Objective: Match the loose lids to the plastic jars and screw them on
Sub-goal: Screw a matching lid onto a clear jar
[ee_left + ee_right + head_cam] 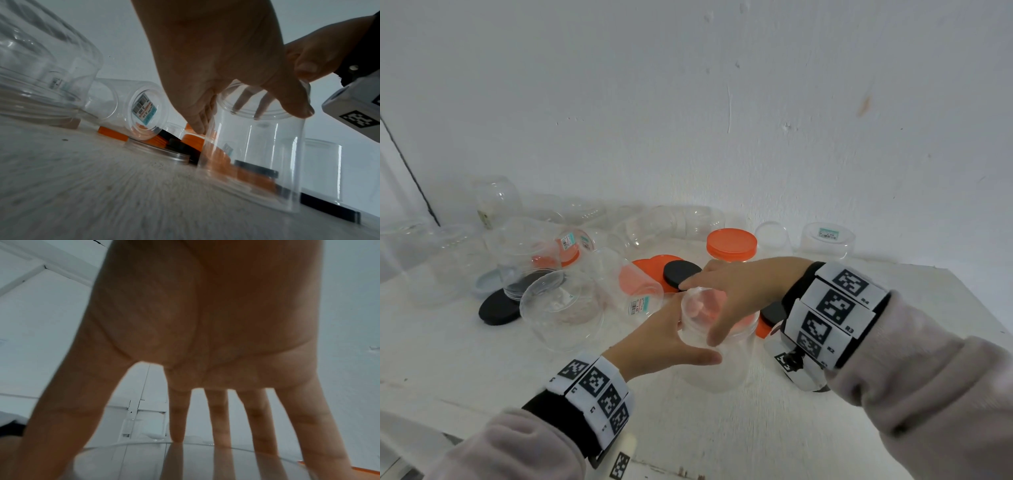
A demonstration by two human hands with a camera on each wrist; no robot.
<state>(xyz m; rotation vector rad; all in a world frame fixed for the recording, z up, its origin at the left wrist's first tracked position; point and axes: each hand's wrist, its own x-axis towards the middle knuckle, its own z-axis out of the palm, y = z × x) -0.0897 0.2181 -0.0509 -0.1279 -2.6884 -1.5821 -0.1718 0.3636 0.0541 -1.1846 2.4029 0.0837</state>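
Note:
A clear plastic jar (722, 363) (257, 154) stands upright on the white table at centre. My left hand (671, 335) (216, 56) grips its upper body, thumb in front and fingers behind. My right hand (743, 287) (205, 337) reaches over the top. Its spread fingers curl down round a clear lid (700, 305) (185, 456) sitting on the jar's mouth. In the left wrist view the right hand (320, 53) has its thumb on the lid's rim. Whether the threads are engaged cannot be seen.
Behind stand a jar with an orange lid (731, 244), a loose black lid (681, 274) on an orange lid (650, 270), and another black lid (498, 310). Several clear jars lie at the left, one open jar (561, 311) close by. More lids (772, 313) lie under my right wrist.

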